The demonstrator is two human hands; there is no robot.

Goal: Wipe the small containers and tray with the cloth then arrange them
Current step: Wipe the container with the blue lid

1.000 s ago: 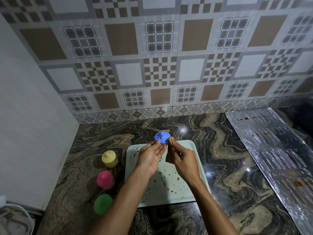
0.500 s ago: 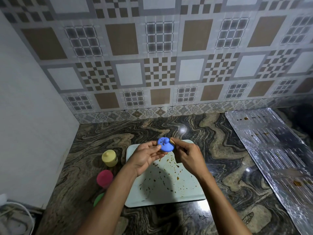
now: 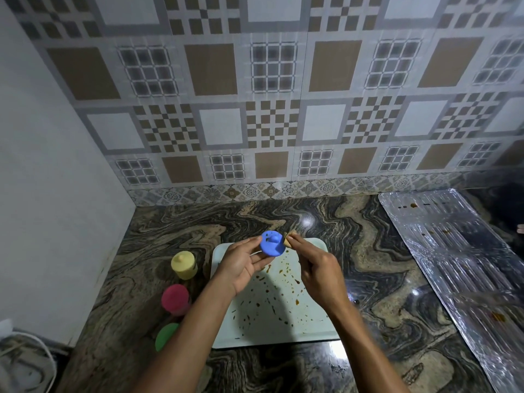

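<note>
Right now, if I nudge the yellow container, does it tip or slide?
Likely slides rather than tips: the yellow container stands squat and upright on the glossy stone counter. Probably light: the similar blue container is merely pinched by the left hand.

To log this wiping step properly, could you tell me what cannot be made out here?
Head view:
cloth: only a tan corner shows; the right hand covers the rest.
green container: left forearm hides its right side.
blue container: stains too small to tell.
</note>
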